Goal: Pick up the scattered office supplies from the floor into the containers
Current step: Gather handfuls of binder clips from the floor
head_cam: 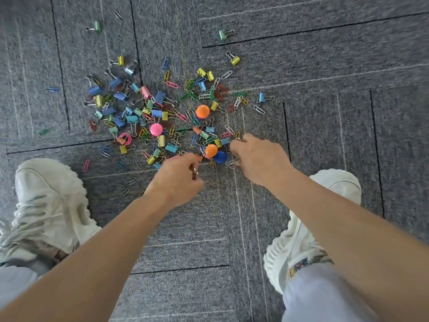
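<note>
Paper clips (172, 84) — light, springy, tangling: pinch bunches (your left hand (178, 178), right hand (257, 158) each curl round some).

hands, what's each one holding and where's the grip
Right hand holds silver paper clips, gripped from above. Left hand holds a small coppery thing; grip hidden.

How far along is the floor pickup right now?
Early. No container is in view, so nothing shows as done. The left hand and right hand each pinch paper clips at the near edge. Many binder clips, paper clips and round magnets lie across the carpet.
</note>
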